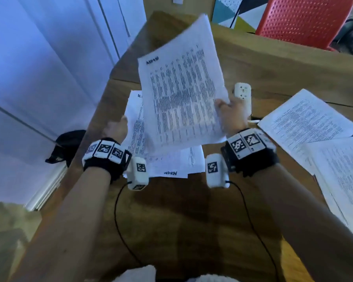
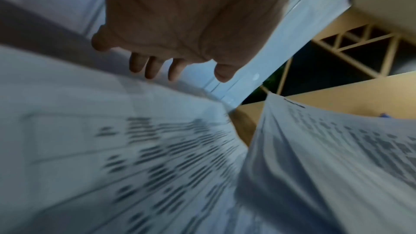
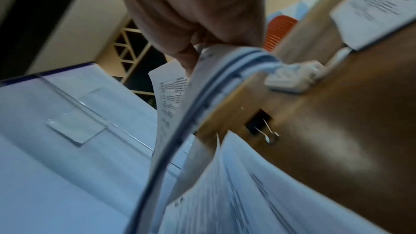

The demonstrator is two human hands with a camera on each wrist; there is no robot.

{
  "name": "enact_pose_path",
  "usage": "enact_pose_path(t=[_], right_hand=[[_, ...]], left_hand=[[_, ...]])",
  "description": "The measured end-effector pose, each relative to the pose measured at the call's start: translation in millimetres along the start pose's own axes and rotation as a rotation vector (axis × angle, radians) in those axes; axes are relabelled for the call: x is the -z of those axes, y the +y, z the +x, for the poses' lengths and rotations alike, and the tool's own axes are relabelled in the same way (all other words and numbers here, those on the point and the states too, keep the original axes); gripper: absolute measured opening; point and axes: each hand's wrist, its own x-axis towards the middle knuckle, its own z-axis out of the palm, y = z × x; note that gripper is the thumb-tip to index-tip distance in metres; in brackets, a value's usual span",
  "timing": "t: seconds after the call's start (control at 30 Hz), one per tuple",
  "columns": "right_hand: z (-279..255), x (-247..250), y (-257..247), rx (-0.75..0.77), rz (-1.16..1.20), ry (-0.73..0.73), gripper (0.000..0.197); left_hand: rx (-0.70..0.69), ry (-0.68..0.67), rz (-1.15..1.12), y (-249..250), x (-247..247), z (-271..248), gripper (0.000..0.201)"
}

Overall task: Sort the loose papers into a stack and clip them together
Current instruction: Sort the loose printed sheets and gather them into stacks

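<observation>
My right hand (image 1: 222, 103) pinches the lower right corner of a bundle of printed sheets (image 1: 181, 94) and holds it tilted above the wooden table (image 1: 192, 210). The right wrist view shows the fingers (image 3: 191, 54) curled round the bent sheets (image 3: 171, 95). My left hand (image 1: 118, 127) hovers with straight, spread fingers (image 2: 153, 68) over the left edge of a loose pile of papers (image 1: 135, 123) lying on the table; it holds nothing. A black binder clip (image 3: 261, 124) with silver handles lies on the table beyond the pile.
Two more printed sheets (image 1: 308, 121) (image 1: 344, 176) lie on the right side of the table. A white power strip (image 1: 243, 94) sits behind my right hand. A red chair (image 1: 302, 19) stands beyond the far edge. A black cap (image 1: 67, 145) lies on the floor at left.
</observation>
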Motion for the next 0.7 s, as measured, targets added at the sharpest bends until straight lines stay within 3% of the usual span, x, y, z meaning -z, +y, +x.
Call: enact_pose_path(t=[0.1,0.2,0.3,0.4,0.53,0.7], right_hand=[[-3,-20,27,-0.136,0.066,-0.005,0.021],[-4,-32,42,-0.185,0.093,0.001,0.019],[-1,-42,54,-0.268,-0.010,-0.008,0.015],[2,-55,65,-0.327,-0.214,-0.136,0.018],[-4,-72,70,-0.314,-0.433,-0.333,0.052],[-3,-78,70,-0.255,-0.495,-0.411,0.063]], left_hand=[[0.095,-0.095,0.175,-20,-17,8,0.071],[0.074,-0.140,0.199,-26,-31,11,0.073],[0.102,-0.151,0.114,-19,-40,14,0.076],[0.132,-0.131,0.109,-11,-48,15,0.069],[0.159,-0.105,0.107,-3,-58,12,0.069],[0.105,-0.110,0.139,-6,-61,8,0.069]])
